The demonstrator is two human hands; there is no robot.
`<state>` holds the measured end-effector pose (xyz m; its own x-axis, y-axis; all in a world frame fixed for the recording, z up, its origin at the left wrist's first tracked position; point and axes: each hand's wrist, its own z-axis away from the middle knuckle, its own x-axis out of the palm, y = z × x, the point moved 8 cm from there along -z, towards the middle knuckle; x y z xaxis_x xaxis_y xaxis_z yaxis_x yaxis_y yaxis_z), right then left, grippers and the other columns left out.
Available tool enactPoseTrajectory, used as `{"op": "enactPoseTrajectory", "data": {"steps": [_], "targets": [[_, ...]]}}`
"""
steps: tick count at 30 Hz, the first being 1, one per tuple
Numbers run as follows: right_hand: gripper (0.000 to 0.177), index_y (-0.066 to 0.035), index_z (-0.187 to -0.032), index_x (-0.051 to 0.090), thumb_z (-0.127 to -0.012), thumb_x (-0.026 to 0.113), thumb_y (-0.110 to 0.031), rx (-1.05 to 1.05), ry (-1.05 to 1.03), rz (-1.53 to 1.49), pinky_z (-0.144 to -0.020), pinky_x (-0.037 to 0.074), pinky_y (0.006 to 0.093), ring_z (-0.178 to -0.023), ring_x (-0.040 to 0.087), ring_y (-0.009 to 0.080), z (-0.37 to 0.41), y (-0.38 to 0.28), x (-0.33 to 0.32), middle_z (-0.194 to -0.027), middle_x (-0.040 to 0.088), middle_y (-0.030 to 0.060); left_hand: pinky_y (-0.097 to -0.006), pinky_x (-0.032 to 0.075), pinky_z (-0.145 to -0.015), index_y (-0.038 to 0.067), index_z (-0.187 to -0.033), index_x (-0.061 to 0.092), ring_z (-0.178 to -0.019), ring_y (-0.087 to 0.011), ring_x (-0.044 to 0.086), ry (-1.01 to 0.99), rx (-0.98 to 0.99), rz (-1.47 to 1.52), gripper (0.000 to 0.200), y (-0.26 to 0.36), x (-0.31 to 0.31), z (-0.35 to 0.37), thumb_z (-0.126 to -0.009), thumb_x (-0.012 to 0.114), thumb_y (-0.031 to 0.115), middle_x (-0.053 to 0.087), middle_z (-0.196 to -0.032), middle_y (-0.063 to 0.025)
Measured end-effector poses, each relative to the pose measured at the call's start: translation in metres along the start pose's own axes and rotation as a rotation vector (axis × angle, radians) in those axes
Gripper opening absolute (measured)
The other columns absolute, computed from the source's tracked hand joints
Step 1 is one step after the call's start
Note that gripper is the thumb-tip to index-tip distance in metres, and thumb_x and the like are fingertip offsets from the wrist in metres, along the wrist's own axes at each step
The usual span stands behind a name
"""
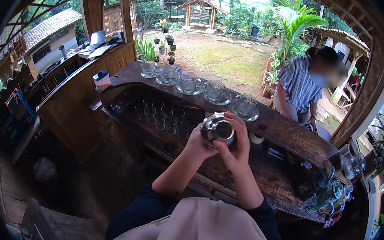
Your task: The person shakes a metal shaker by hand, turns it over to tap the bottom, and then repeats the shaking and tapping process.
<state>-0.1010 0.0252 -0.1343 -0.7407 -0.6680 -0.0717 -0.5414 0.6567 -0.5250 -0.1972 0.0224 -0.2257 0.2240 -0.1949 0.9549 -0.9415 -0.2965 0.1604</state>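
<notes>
Holding steel pot [218,129] over counter [287,128] | L hand [195,143] grip shut round its side, R hand [237,148] grip wrapped on rim; 2-hand hold prob. steadies slick metal, mouth tilted to cam | 5 glass cups [214,89] on saucers [223,101] lined behind.

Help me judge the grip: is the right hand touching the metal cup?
Touching. The head view shows the right hand wrapped around the metal cup, fingers curled over its far rim, thumb pressed on its near side.
</notes>
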Motion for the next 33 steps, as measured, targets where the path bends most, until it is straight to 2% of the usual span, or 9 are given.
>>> {"op": "enactPoseTrajectory", "data": {"steps": [5,7,10,12,15,21,26,29,33], "targets": [[0.027,-0.017,-0.092,0.064,-0.067,0.073,-0.022,-0.284,0.000,0.081,-0.092,0.036,0.0543,-0.100,0.058,0.0287,0.026,-0.091,0.019,-0.103,0.060,0.0027,-0.0407,0.050,-0.085,0.004,-0.126,0.044,-0.107,-0.0321,0.055,-0.021,-0.063,-0.349,0.049,0.027,0.053,0.022,-0.090,0.047,0.038,0.051,-0.119,-0.0223],[0.018,-0.022,-0.089,0.064,-0.072,0.069,-0.023,-1.111,0.187,-0.088,-0.092,0.036,0.0540,-0.098,0.059,0.0207,0.047,-0.132,0.031,-0.099,0.059,-0.0093,-0.0473,0.050,-0.085,0.017,-0.131,0.040,-0.112,-0.0414,0.049,-0.470,0.171,-0.469,0.050,0.036,0.107,0.042,-0.090,0.048,0.044,0.043,-0.128,-0.0241],[0.012,-0.024,-0.088,0.064,-0.076,0.065,-0.023,-0.977,0.108,-0.025,-0.092,0.035,0.0530,-0.098,0.058,0.0153,0.042,-0.115,0.051,-0.096,0.058,-0.0166,-0.0478,0.049,-0.084,0.017,-0.131,0.038,-0.111,-0.0400,0.049,-0.493,0.184,-0.389,0.047,0.053,0.095,0.035,-0.090,0.049,0.038,0.044,-0.126,-0.0233],[0.018,-0.020,-0.094,0.062,-0.076,0.064,-0.023,-0.528,-0.284,0.217,-0.091,0.037,0.0504,-0.105,0.055,0.0233,0.006,-0.063,0.068,-0.102,0.060,-0.0046,-0.0451,0.050,-0.082,0.013,-0.121,0.047,-0.110,-0.0293,0.052,-0.170,-0.246,-0.036,0.037,0.054,0.036,0.013,-0.091,0.044,0.034,0.052,-0.117,-0.0181],[0.050,0.000,-0.110,0.054,-0.067,0.073,-0.018,0.172,-0.020,-0.030,-0.095,0.038,0.0387,-0.111,0.051,0.0289,-0.023,0.051,0.074,-0.115,0.054,0.0150,-0.0419,0.051,-0.079,0.008,-0.112,0.054,-0.100,-0.0249,0.058,0.203,-0.015,-0.147,0.038,0.080,-0.079,-0.008,-0.092,0.037,0.035,0.058,-0.107,-0.0129],[0.030,-0.011,-0.094,0.061,-0.068,0.073,-0.016,-0.331,-0.091,0.142,-0.094,0.039,0.0463,-0.108,0.053,0.0280,-0.026,-0.044,0.077,-0.108,0.057,0.0130,-0.0389,0.053,-0.077,0.000,-0.117,0.050,-0.090,-0.0259,0.063,0.124,-0.270,-0.127,0.051,0.094,0.033,0.017,-0.090,0.045,0.043,0.060,-0.105,-0.0180],[0.011,-0.021,-0.076,0.063,-0.071,0.072,-0.017,-1.043,0.011,-0.041,-0.090,0.040,0.0540,-0.103,0.056,0.0117,0.015,-0.096,0.100,-0.101,0.061,-0.0066,-0.0406,0.049,-0.086,0.007,-0.128,0.038,-0.106,-0.0292,0.055,-0.651,0.250,-0.459,0.062,0.118,0.095,0.032,-0.087,0.045,0.054,0.048,-0.125,-0.0187],[0.041,-0.012,-0.102,0.060,-0.063,0.071,-0.015,-0.287,-0.221,0.242,-0.090,0.041,0.0520,-0.106,0.054,0.0281,-0.024,-0.021,0.115,-0.106,0.059,0.0095,-0.0403,0.049,-0.085,0.003,-0.112,0.053,-0.100,-0.0271,0.058,-0.010,-0.411,0.066,0.049,0.096,-0.010,0.002,-0.091,0.042,0.045,0.058,-0.109,-0.0150],[0.047,0.001,-0.104,0.058,-0.064,0.073,-0.019,-0.099,0.026,0.175,-0.088,0.045,0.0426,-0.105,0.055,0.0348,-0.035,0.021,0.099,-0.110,0.057,0.0173,-0.0448,0.045,-0.089,0.002,-0.115,0.053,-0.099,-0.0289,0.058,0.330,-0.132,0.010,0.044,0.110,-0.037,0.008,-0.086,0.036,0.030,0.060,-0.110,-0.0138]]}}
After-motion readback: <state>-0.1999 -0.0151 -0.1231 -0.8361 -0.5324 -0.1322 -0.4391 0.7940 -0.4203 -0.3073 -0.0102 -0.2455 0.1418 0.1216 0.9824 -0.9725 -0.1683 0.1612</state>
